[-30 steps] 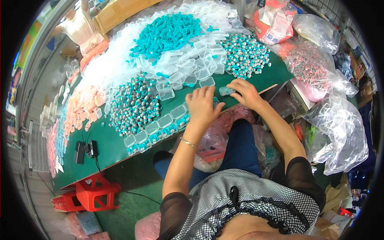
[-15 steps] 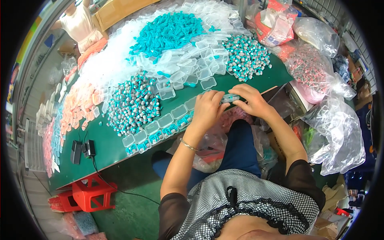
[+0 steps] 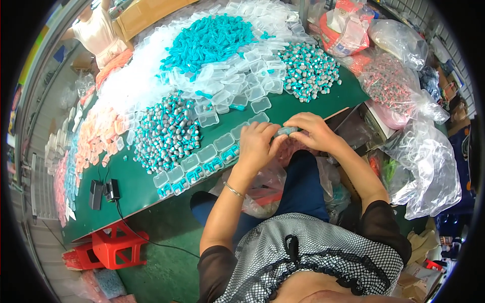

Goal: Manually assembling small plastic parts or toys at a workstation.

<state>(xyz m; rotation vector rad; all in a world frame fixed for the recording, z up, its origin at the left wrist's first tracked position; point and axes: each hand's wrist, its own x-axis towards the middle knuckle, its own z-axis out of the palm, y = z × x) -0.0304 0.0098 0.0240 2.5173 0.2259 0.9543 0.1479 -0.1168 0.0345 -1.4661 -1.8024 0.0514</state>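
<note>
Green desk (image 3: 303,103) fills my view, heaped with small parts from edge to edge. At its near edge I see both hands pressed together around a small clear plastic case (image 3: 286,131) with something teal inside; the left hand (image 3: 257,144) cups it from one side, fingers curled, and the right hand (image 3: 313,132) pinches it from the other. The case is held just off the desk edge, above the lap, so I judge a slip would drop it into the plastic bags (image 3: 262,194) below rather than back onto the surface. Just left of the hands a row of filled cases (image 3: 202,166) runs along the edge; a careless wrist could nudge those off. Beyond them the grey-and-teal pile (image 3: 166,134) and loose empty cases (image 3: 237,91) lie close enough to get swept or mixed.
</note>
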